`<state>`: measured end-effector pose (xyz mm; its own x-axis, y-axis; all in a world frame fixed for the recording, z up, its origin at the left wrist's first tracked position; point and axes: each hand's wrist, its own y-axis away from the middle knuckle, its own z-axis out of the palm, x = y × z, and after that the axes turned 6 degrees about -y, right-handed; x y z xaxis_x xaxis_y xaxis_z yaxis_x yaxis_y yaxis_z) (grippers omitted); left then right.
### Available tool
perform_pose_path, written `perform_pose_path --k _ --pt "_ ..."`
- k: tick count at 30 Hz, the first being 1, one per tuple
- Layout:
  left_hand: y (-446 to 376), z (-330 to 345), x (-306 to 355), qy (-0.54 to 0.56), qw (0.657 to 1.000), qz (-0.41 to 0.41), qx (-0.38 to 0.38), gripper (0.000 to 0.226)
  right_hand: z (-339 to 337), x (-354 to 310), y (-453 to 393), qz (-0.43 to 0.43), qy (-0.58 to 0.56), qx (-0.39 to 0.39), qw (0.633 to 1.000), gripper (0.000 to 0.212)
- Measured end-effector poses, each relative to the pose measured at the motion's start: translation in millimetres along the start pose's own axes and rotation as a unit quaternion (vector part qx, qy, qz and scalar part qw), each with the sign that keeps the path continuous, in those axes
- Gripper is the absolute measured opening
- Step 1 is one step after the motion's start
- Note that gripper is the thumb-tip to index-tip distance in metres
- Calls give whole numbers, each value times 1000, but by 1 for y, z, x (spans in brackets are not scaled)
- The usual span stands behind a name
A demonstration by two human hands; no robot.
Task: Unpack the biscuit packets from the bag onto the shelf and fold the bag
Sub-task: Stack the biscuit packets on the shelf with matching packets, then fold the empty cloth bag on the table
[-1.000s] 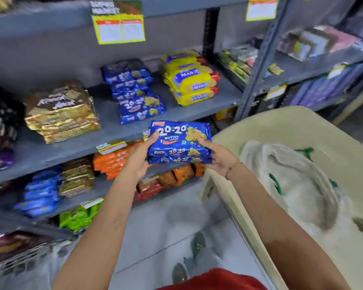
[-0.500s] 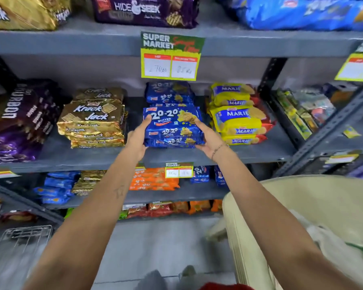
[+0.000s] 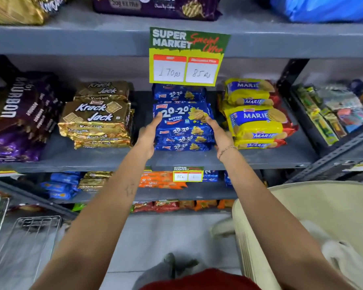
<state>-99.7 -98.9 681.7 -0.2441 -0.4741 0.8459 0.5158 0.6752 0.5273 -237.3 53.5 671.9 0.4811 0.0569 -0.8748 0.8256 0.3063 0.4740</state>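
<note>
A stack of blue 20-20 biscuit packets [image 3: 183,127] rests on the middle grey shelf [image 3: 76,159], in front of another blue 20-20 stack. My left hand [image 3: 148,133] presses its left side, thumb on the top packet. On the stack's right side, my right hand [image 3: 219,133] holds on with its fingertips on the top packet. A white bag with green print [image 3: 344,258] lies crumpled on a cream surface [image 3: 302,204] at the lower right, away from both hands.
Gold Krack Jack packets [image 3: 96,117] sit just left of the stack and yellow Marie packets [image 3: 257,120] just right. Purple Bourbon packets [image 3: 19,114] fill the far left. A price sign [image 3: 187,57] hangs above. A wire basket [image 3: 29,237] stands at the lower left.
Both hands carried the blue packets from above the cream surface up to the middle shelf and set them down in front of the other 20-20 stack. My view has moved closer to the shelf.
</note>
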Motion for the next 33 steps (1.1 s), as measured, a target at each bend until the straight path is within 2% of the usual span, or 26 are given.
perform_pose_path --k 2,4,6,8,9,10,11,12,14,16,19,22,24,29,31,33 --pt "0 2 0 -11 1000 -2 -1 70 -3 -1 0 1 33 -7 999 85" --pt "-3 4 0 -10 1000 -9 1 74 -5 -4 2 10 50 -8 999 91" --pt "-2 5 1 -23 1000 -12 12 77 -5 -7 7 31 52 -16 998 91" --pt "4 7 3 -128 989 29 67 76 -6 -7 12 14 69 -14 997 79" --pt "8 9 3 -218 965 87 120 72 -9 -5 14 -11 74 -5 997 81" --pt "15 13 2 -293 923 171 182 64 -12 -1 18 -50 67 10 996 78" --pt "26 19 1 -326 876 271 230 55 -16 3 23 -95 54 23 994 68" --pt "40 27 1 -322 839 368 240 45 -20 7 30 -130 40 35 990 52" --pt "61 48 -6 -281 804 502 153 28 -35 16 46 -169 30 54 984 26" --pt "79 68 -25 -276 789 548 15 21 -56 29 66 -215 37 78 973 21" --pt "115 106 -72 -323 753 543 -184 23 -111 59 114 -256 22 150 955 17" --pt "146 137 -126 -394 712 472 -338 23 -168 97 159 -219 33 226 949 21" --pt "167 160 -155 -452 668 415 -421 24 -207 121 188 -189 20 290 938 18" --pt "222 222 -216 -524 555 360 -536 27 -297 176 261 -131 3 436 890 13" --pt "230 245 -233 -545 538 358 -535 29 -324 197 280 -79 1 490 868 15" --pt "244 280 -253 -580 514 350 -526 43 -363 221 302 -5 -12 555 832 19"
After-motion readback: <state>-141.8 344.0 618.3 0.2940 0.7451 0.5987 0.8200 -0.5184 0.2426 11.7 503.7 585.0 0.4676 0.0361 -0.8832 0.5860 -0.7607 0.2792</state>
